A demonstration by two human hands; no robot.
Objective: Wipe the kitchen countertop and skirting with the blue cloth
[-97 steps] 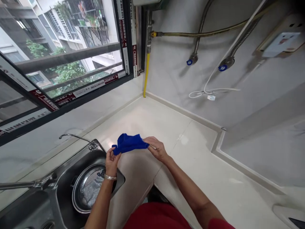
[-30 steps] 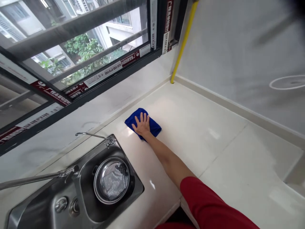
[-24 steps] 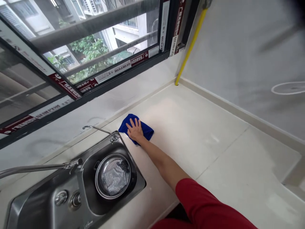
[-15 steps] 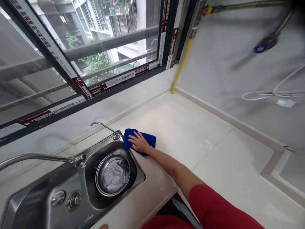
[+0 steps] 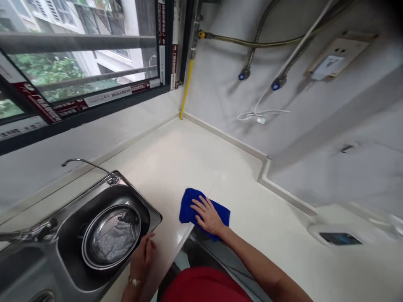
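My right hand (image 5: 208,216) lies flat with spread fingers on a blue cloth (image 5: 188,205), pressing it against the white countertop (image 5: 189,159). The cloth sits at the counter's inner corner, and part of it hangs over the front edge. My left hand (image 5: 145,251), a watch or bracelet at its wrist, hovers by the right front rim of the steel sink (image 5: 151,212). Its fingers are curled, with nothing visible in them. In the sink bowl stands a round metal pot (image 5: 85,247) with a perforated insert and a clear plastic bag (image 5: 113,239) inside.
A thin tap (image 5: 91,163) and a larger faucet (image 5: 34,233) rise behind the sink. A yellow pipe (image 5: 186,88) meets the counter in the back corner. Hoses, a white cable (image 5: 261,113) and a socket (image 5: 330,67) are on the wall. A white appliance (image 5: 340,239) is at the right.
My right hand and the blue cloth have moved from beside the sink's corner rightward to the counter's inner front edge. My left hand has come into view. The camera has turned right.
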